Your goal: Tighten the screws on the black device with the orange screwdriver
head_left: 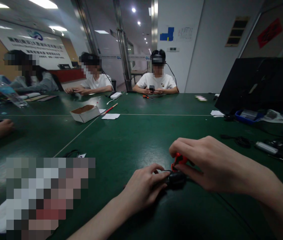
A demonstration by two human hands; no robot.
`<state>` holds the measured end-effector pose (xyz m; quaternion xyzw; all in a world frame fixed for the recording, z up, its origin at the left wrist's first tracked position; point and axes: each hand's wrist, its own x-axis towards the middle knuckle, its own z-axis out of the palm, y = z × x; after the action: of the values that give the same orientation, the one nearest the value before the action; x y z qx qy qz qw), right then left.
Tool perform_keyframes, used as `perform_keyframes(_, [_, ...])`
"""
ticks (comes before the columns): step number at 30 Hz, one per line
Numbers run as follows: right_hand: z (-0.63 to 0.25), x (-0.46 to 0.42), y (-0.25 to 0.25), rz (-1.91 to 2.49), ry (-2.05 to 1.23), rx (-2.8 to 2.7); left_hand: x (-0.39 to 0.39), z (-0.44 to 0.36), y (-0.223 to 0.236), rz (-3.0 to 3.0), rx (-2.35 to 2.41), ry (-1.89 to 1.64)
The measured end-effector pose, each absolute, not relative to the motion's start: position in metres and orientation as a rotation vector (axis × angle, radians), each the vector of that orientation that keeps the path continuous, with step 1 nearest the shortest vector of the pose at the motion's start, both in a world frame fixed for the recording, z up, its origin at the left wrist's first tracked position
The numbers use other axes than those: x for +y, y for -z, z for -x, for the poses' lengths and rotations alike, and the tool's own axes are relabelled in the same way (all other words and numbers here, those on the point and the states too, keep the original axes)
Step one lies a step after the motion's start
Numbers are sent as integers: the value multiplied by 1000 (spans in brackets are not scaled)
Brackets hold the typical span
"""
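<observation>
Near the front of the green table, my left hand [145,183] has its fingers closed on the left end of a small black device [177,179]. The device lies low on the tabletop, and a thin black cable [231,205] runs off to its right. Reaching in from the right, my right hand [209,163] pinches a red-orange tool [181,159] with dark parts just above the device. Its fingers cover much of the tool, so I cannot make out its exact kind. The tool's lower end appears to be at the device.
Across the green table [131,140] stands a white open box [85,114] beside a red pen [110,109]. An orange-handled screwdriver [146,96] lies farther back. Black cables [239,140] and a large monitor [256,86] occupy the right. Several people sit around; one person's hand [2,126] rests at left.
</observation>
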<state>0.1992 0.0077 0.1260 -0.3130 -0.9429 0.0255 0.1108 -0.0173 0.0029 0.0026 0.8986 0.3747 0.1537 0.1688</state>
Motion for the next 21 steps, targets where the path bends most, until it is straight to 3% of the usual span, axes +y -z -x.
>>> perform_keyframes(9, [-198, 11, -125, 946, 257, -2732, 2, 17, -2, -2555, 1066, -459])
perform_keyframes(17, [-199, 5, -132, 952, -126, -2804, 2, 18, -4, -2542, 1054, -437])
perform_keyframes(21, [-200, 6, -129, 962, -101, -2784, 3, 17, -4, -2538, 1066, -444])
